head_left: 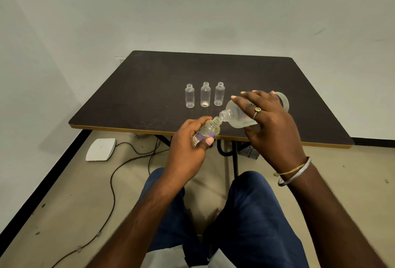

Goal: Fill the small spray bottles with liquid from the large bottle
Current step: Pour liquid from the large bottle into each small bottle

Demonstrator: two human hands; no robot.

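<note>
- Hands of a seated person meet just above the near edge of a dark table (149,88), one bottle in each.
- Left hand (188,139) has its fingers and thumb curled tight round a small spray bottle (210,129). It holds the bottle in the air at the table's near edge, with the open neck tilted up and to the right, probably to meet the pour.
- Right hand (269,118) clamps the large bottle (237,114) from above, with the fingers spread over its body. The bottle is tipped down to the left.
- Mouths of the two bottles sit together, touching or very nearly; I cannot tell which. Both openings are narrow and no funnel shows, so this close hold likely guards against spills.
- Small spray bottle is clear plastic with a threaded neck and no cap. A purple label is partly hidden under the thumb. Pale liquid seems to lie inside, but its level is hard to read.
- Large bottle is frosted and translucent with rounded shoulders. Clear, faintly yellowish liquid pools along its lower side toward the neck.
- Row of three small bottles (205,95) stands upright farther back, just left of the large bottle. They are uncapped and look empty, likely waiting their turn.
- Right hand wears a ring (257,109), and its wrist a metal bangle (295,173).
- White pad (100,149) and a dark cable (113,182) lie on the floor at left.
</note>
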